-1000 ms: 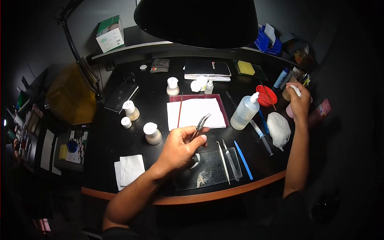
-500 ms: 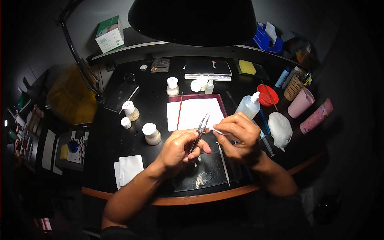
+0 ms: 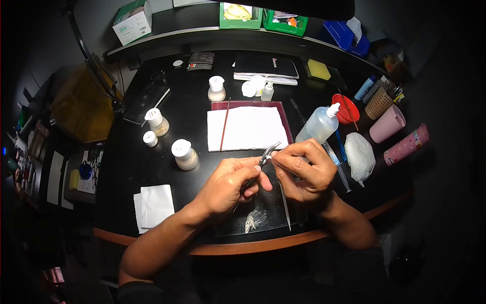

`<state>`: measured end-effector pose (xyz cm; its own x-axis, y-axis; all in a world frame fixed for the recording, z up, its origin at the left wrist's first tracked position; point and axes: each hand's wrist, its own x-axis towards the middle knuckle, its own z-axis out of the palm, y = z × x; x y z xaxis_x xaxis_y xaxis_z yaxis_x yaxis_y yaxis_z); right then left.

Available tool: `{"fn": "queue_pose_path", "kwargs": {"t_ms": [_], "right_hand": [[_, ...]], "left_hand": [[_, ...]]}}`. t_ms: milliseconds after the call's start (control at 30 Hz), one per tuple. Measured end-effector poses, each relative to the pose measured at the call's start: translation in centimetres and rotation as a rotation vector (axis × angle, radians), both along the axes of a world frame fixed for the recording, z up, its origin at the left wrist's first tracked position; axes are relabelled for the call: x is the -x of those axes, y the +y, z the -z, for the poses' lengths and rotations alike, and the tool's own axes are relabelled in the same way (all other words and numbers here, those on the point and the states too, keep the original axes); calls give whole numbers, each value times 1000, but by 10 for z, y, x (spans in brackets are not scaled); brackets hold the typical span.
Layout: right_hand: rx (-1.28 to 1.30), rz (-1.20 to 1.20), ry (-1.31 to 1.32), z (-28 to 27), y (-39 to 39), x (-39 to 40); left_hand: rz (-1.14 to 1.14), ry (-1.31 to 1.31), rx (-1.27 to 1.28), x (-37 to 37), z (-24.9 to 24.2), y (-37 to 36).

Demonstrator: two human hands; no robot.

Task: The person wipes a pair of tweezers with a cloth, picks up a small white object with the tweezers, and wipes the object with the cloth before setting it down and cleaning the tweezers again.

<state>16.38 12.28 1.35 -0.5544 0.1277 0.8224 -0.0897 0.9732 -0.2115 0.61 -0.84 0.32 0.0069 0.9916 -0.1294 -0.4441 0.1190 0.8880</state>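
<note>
Blk bench [image 3: 121, 169], dim rm [image 3: 43, 50] on my feed; L hand [image 3: 225, 186] clamped on tweezers [image 3: 271, 149], R hand [image 3: 308, 175] pinching sm. white bit [image 3: 269, 157], hands nearly tog.

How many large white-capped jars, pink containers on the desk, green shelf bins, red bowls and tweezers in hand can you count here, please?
Large white-capped jars: 3
Pink containers: 2
Green shelf bins: 2
Red bowl: 1
Tweezers in the left hand: 1
Total: 9
</note>
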Motion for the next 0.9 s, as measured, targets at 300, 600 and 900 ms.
{"fn": "queue_pose_path", "kwargs": {"t_ms": [300, 600, 900], "right_hand": [[-118, -90, -60, 8, 2, 1], [16, -70, -32, -2, 7, -4], [85, -84, -87, 8, 4, 1]], "left_hand": [[42, -85, 11, -1, 7, 1], [36, -120, 31, 1, -1, 0], [12, -64, 28, -1, 2, 0]]}}
